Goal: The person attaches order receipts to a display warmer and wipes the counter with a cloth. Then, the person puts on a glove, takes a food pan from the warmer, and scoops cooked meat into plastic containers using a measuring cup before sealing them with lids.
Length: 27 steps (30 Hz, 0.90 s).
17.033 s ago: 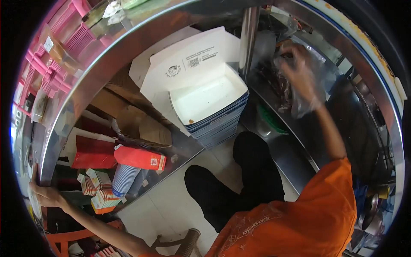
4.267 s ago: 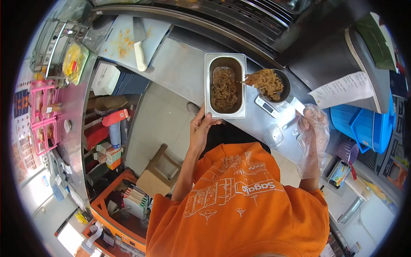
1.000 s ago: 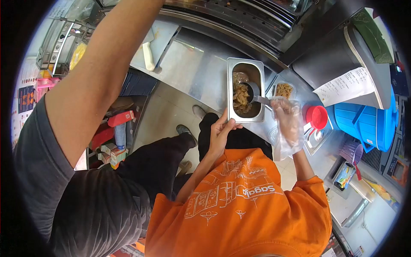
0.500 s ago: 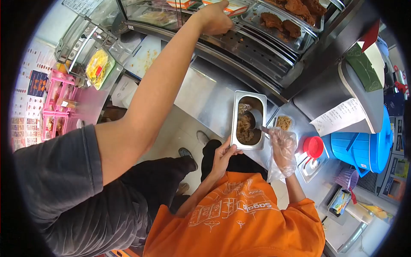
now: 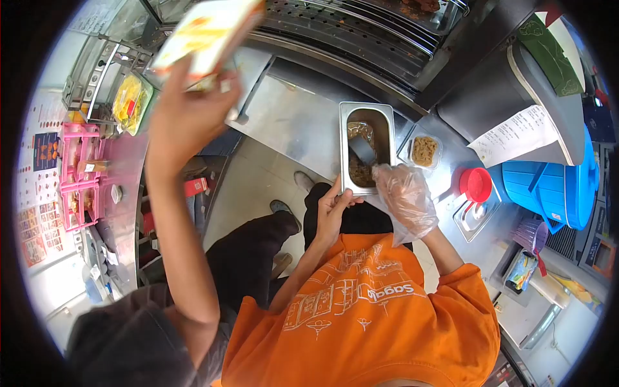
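Observation:
My left hand (image 5: 332, 213) is closed on the near left corner of a deep steel food pan (image 5: 391, 122), thumb on its rim. Some brown, moist food (image 5: 360, 173) lies inside the pan. My right hand (image 5: 407, 197), in a loose clear plastic glove, is closed at the pan's right side on a ladle (image 5: 363, 149). Its dark bowl is down in the pan, and the gloved fingers hide most of the handle. Just right of the pan stands a small clear tub (image 5: 438, 152) of brown crumbly food (image 5: 423, 151).
At left, a co-worker's hand (image 5: 187, 122) holds up a white and orange box (image 5: 206, 35), blurred by motion. A red cup (image 5: 476, 185), a steel lid (image 5: 480, 216) and a blue cooler (image 5: 538, 193) stand at right. A rack (image 5: 335, 32) runs along the back.
The co-worker's arm has swung left from the rack with a box. The ladle's bowl has shifted left and tilted within the pan, and my gloved hand has moved closer to it.

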Each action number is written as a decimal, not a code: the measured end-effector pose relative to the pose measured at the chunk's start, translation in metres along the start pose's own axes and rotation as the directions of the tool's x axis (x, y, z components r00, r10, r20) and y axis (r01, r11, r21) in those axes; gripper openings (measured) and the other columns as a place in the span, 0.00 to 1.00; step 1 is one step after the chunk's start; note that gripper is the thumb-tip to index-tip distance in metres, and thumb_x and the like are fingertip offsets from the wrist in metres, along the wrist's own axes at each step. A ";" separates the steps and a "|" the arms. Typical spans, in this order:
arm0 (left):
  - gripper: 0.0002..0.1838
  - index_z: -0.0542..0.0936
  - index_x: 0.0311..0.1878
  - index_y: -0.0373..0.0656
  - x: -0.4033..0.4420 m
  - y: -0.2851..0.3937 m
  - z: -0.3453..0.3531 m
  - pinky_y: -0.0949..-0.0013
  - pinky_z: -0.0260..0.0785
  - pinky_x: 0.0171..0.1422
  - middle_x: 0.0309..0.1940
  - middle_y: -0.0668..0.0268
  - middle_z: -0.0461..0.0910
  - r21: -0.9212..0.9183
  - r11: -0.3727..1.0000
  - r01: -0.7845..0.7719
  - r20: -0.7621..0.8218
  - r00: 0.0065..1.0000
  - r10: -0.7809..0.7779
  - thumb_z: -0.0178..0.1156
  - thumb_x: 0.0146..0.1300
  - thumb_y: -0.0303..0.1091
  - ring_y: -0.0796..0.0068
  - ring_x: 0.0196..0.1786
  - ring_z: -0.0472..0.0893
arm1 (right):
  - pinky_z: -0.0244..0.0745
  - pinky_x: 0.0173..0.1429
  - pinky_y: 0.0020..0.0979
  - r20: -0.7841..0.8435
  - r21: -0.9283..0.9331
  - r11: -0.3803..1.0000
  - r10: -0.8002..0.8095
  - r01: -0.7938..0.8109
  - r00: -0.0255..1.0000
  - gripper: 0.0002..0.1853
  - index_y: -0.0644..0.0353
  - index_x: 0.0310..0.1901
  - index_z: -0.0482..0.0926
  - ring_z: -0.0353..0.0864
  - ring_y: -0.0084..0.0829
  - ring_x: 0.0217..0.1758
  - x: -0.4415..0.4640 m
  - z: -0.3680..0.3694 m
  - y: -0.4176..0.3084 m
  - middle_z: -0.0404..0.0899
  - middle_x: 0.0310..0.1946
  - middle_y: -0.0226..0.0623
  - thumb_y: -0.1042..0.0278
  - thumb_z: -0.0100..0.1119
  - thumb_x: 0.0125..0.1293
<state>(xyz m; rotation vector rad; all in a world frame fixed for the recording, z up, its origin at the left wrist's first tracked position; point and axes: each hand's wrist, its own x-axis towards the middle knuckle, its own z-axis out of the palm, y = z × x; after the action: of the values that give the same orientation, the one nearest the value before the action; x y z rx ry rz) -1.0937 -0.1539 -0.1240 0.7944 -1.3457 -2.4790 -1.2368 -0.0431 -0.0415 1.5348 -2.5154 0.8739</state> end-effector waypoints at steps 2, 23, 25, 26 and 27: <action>0.28 0.59 0.70 0.40 0.000 0.003 0.004 0.73 0.72 0.53 0.46 0.65 0.80 -0.006 1.000 0.000 -0.002 1.000 0.000 0.53 0.69 0.35 0.79 0.42 0.80 | 0.70 0.31 0.39 0.104 -0.001 0.998 0.061 -0.061 0.993 0.06 0.60 0.38 0.77 0.76 0.41 0.29 -0.006 -0.003 -0.005 0.76 0.26 0.38 0.71 0.54 0.60; 0.28 0.61 0.69 0.39 0.001 0.007 0.009 0.76 0.69 0.48 0.44 0.66 0.81 0.014 0.998 -0.057 -0.053 0.997 0.057 0.55 0.68 0.35 0.79 0.40 0.80 | 0.56 0.26 0.21 0.377 0.793 0.085 0.708 -0.603 0.597 0.09 0.59 0.25 0.79 0.62 0.15 0.20 -0.033 0.006 0.024 0.66 0.15 0.22 0.68 0.59 0.63; 0.28 0.61 0.69 0.39 0.001 0.006 0.009 0.76 0.68 0.47 0.44 0.66 0.81 0.007 0.999 -0.048 -0.064 0.997 0.049 0.55 0.68 0.36 0.79 0.40 0.81 | 0.57 0.28 0.21 0.389 0.770 0.060 0.745 -0.635 0.542 0.12 0.60 0.24 0.79 0.63 0.16 0.21 -0.031 0.003 0.021 0.66 0.16 0.23 0.64 0.58 0.64; 0.28 0.62 0.69 0.39 0.001 0.005 0.009 0.76 0.68 0.47 0.44 0.66 0.81 0.004 0.999 -0.046 -0.071 0.996 0.047 0.55 0.68 0.36 0.79 0.40 0.81 | 0.58 0.29 0.22 0.393 0.759 0.047 0.762 -0.649 0.515 0.14 0.60 0.24 0.78 0.63 0.16 0.22 -0.028 0.002 0.020 0.66 0.16 0.23 0.61 0.58 0.64; 0.28 0.61 0.69 0.39 0.002 0.005 0.007 0.74 0.69 0.49 0.46 0.65 0.80 0.012 0.999 -0.042 -0.054 0.998 0.043 0.54 0.69 0.35 0.79 0.42 0.80 | 0.57 0.28 0.22 0.376 0.776 0.048 0.765 -0.629 0.522 0.14 0.60 0.24 0.78 0.63 0.16 0.22 -0.027 0.000 0.021 0.66 0.17 0.23 0.61 0.58 0.64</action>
<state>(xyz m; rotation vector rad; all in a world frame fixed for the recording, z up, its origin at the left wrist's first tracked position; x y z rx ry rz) -1.0994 -0.1526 -0.1173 0.8200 -1.3447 -2.4023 -1.2404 -0.0142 -0.0598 -0.1543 -2.7120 2.5926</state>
